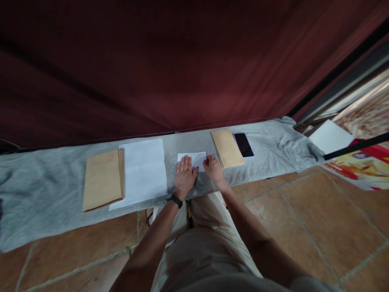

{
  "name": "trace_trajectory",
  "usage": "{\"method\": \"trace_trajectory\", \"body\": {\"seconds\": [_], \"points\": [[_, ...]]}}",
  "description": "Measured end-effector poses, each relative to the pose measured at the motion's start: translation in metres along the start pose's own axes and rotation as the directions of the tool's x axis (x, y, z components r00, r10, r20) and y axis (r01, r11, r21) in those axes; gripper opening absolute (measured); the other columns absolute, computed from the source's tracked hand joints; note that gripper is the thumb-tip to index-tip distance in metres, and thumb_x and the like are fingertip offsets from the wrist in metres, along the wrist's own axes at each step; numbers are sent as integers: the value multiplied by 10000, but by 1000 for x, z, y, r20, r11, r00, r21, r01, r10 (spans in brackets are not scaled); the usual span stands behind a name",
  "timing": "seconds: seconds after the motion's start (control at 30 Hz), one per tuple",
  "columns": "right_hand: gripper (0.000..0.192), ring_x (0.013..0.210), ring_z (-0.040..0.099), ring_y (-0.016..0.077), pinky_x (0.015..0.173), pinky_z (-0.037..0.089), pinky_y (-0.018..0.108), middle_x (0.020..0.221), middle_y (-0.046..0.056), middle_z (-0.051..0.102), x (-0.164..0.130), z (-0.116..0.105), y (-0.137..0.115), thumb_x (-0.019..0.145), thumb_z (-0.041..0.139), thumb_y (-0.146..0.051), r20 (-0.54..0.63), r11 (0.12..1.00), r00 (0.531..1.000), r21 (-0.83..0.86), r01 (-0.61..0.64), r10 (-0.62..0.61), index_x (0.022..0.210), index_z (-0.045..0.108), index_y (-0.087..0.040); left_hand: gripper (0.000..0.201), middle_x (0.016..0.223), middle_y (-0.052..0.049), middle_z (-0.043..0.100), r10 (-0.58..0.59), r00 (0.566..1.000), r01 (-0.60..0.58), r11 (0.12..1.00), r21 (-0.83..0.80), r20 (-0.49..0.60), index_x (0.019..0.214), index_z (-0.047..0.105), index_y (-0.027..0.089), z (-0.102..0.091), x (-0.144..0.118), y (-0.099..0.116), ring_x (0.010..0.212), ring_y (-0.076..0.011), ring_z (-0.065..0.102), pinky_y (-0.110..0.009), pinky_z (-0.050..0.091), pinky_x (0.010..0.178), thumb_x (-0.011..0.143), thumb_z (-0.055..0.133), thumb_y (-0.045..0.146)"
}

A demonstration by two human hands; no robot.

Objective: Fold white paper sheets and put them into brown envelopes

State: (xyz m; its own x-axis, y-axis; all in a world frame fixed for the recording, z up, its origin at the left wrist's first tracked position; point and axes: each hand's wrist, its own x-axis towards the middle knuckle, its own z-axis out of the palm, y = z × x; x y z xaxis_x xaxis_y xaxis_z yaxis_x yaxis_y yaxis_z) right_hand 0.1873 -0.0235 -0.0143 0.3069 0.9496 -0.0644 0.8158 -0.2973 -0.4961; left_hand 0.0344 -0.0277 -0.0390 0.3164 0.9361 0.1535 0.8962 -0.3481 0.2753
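Note:
A small folded sheet of white paper (199,157) lies on the grey cloth in front of me. My left hand (185,174) rests flat on its left part, fingers stretched out, covering much of it. At the paper's right edge, the fingers of my right hand (213,168) are curled together and appear to pinch it; the fingertips are partly hidden. Just right of that hand is a brown envelope (227,148). Larger white sheets of paper (142,170) lie to the left, and a stack of brown envelopes (103,178) overlaps their left edge.
The narrow surface is draped with a wrinkled grey cloth (270,142). A smartphone (243,144) lies beside the single envelope. Dark red fabric (182,73) hangs behind. Tiled floor (291,219) shows in front, with a colourful printed box or bag (361,164) at the right.

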Motion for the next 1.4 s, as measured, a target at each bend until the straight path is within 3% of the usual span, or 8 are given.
{"method": "trace_trajectory", "body": {"seconds": [0.27, 0.47, 0.73, 0.93, 1.07, 1.23, 1.33, 1.4], "points": [[213, 948, 732, 212, 801, 532, 261, 980, 64, 788, 7, -4, 7, 930, 560, -237, 93, 965, 993, 246, -93, 72, 995, 761, -216, 612, 1648, -181, 343, 5, 1000, -5, 1000, -19, -8, 1561, 388, 72, -2, -1, -1, 1564, -287, 258, -500, 224, 1274, 1041, 372, 395], [194, 631, 671, 159, 613, 537, 244, 822, 39, 752, 4, -3, 11, 899, 545, -234, 128, 859, 988, 492, -138, 86, 896, 733, -186, 637, 1648, -193, 348, 153, 988, -152, 987, -55, 19, 1561, 365, 49, -4, -7, -1, 1565, -280, 256, -474, 231, 1281, 1030, 414, 397], [159, 541, 610, 144, 518, 554, 249, 653, -25, 640, -8, 4, 10, 829, 574, -333, 203, 693, 975, 690, -210, 93, 807, 657, -200, 627, 1671, -173, 306, 219, 975, -218, 975, -45, 33, 1594, 295, 83, -2, -6, 10, 1580, -245, 185, -498, 234, 1281, 971, 327, 143], [200, 523, 600, 153, 545, 588, 296, 598, -33, 598, -20, 1, 12, 749, 644, -408, 268, 543, 953, 783, -302, 144, 763, 595, -214, 690, 1676, -164, 297, 142, 990, -140, 988, -56, 19, 1595, 309, 98, -9, -9, 1, 1582, -250, 184, -508, 195, 1296, 908, 368, 74], [246, 531, 569, 142, 557, 582, 301, 598, -51, 563, -26, -4, 17, 717, 657, -458, 273, 492, 949, 812, -315, 158, 739, 580, -226, 710, 1685, -167, 272, -103, 990, 76, 965, -253, -98, 1586, 326, 86, -14, -20, -13, 1576, -264, 220, -469, 257, 1286, 883, 423, 66], [243, 565, 553, 136, 592, 581, 300, 626, -46, 567, -31, -7, 22, 705, 654, -459, 291, 474, 947, 821, -318, 132, 727, 582, -229, 650, 1591, -120, 471, -474, 881, 348, 639, -686, 6, 1581, 359, 179, -18, -23, -23, 1456, -247, 470, -429, 435, 1192, 940, 466, 171], [243, 562, 553, 142, 587, 577, 301, 615, -43, 566, -33, -4, 20, 715, 656, -464, 311, 472, 942, 817, -331, 123, 732, 577, -234, 599, 1414, -129, 647, -543, 822, 390, 314, -866, 173, 1510, 465, 182, -19, -19, -23, 1230, -273, 669, -415, 611, 951, 926, 555, 282], [247, 559, 558, 145, 580, 574, 300, 610, -43, 569, -34, -2, 19, 716, 662, -467, 321, 469, 940, 816, -338, 119, 736, 581, -235, 581, 1300, -118, 714, -544, 807, 385, 190, -903, 229, 1425, 557, 178, -19, -18, -24, 1084, -268, 728, -380, 641, 817, 858, 627, 286]]}}
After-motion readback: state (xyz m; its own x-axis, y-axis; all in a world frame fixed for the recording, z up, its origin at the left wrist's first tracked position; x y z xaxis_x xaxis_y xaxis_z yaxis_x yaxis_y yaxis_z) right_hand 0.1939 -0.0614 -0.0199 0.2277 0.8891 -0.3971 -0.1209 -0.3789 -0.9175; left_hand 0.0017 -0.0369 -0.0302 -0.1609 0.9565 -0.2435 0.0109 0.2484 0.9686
